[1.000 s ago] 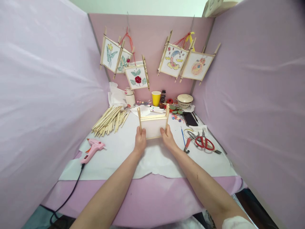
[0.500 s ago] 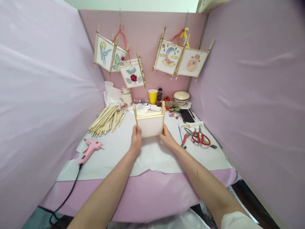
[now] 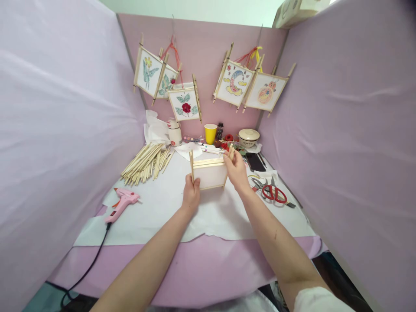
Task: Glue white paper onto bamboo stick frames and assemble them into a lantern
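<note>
Between my hands is a small lantern frame (image 3: 209,177) of thin wooden sticks with plain white panels, held above the table. My left hand (image 3: 191,191) grips its lower left corner, thumb on the near side. At the upper right corner, my right hand (image 3: 235,169) has its fingers closed around the upright stick. The frame's upper stick ends point up past the panel. Its far side and base are hidden from me.
A pile of wooden sticks (image 3: 144,164) and a pink glue gun (image 3: 121,203) lie left. Red-handled scissors (image 3: 274,193) and a phone (image 3: 255,162) lie right. Behind stand a yellow cup (image 3: 210,134), a lidded bowl (image 3: 248,138) and a white bottle (image 3: 174,132). Painted lanterns (image 3: 183,104) hang above.
My right hand has moved up from the lantern frame's lower right corner to its upper right. The frame has shifted slightly right in view; my left hand keeps its hold.
</note>
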A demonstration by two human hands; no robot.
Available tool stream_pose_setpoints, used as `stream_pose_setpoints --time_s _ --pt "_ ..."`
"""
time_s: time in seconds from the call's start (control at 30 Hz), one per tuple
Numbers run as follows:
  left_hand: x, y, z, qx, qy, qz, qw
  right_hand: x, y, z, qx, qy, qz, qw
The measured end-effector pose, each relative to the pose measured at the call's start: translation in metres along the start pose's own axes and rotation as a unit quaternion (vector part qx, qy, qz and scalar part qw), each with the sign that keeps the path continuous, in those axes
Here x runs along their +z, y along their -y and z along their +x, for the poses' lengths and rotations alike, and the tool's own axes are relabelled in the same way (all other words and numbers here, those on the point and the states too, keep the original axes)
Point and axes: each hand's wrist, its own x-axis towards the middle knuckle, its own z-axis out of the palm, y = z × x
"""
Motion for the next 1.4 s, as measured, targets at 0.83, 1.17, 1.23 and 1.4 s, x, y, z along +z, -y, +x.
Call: stream_pose_setpoints --time_s 0.83,1.17,1.23,1.4 --pt "-0.001 0.0 0.003 0.007 0.02 -0.049 0.999 0.013 0.018 0.017 -0.002 -0.02 -0.084 0.996" --pt "-0.007 -0.005 0.013 0.039 0.013 -0.086 0.995 0.008 0.016 0.006 0.008 -0.015 -0.057 0.998" --pt "-0.008 -0.013 0.017 0.049 0.006 -0.094 0.994 0.007 0.014 0.002 0.008 0.002 -0.033 0.999" --pt "-0.009 -0.033 0.034 0.049 -0.01 -0.105 0.993 0.007 0.009 -0.004 0.018 0.038 0.022 0.999"
